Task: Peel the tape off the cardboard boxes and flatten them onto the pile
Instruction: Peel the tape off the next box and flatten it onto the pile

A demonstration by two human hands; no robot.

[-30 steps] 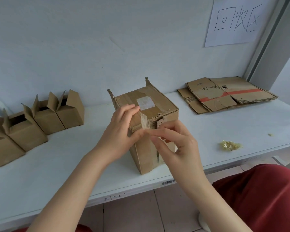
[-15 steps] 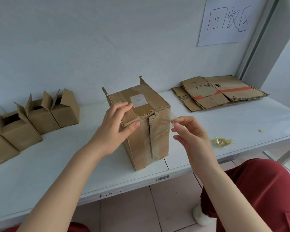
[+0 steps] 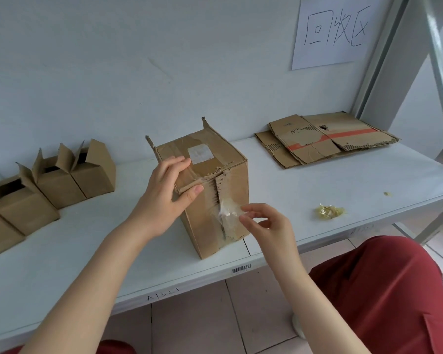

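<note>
Left hand [image 3: 169, 198]: grips the upper near corner of the box [image 3: 232, 180], fingers on its top, thumb on its front face. Right hand [image 3: 266, 226]: pinches a crumpled length of clear tape [image 3: 228, 213] between thumb and fingertips, just in front of the box's front face. The tape's lower end appears to remain stuck along the front seam.

The box stands upright at frame centre, close to the near edge of the table [image 3: 317, 190]. The flattened pile [image 3: 325, 141] lies at upper right. A wad [image 3: 330, 212] of removed tape sits at right, and more boxes [image 3: 49, 185] stand open at left.

Risks noted:
- The tape may snap and leave a strip on the seam, if it is pulled sharply or at an angle.
- The cardboard face, already ragged at the seam, may tear further.
- The box may slide or tip off the near edge if the left hand's hold slackens.
</note>
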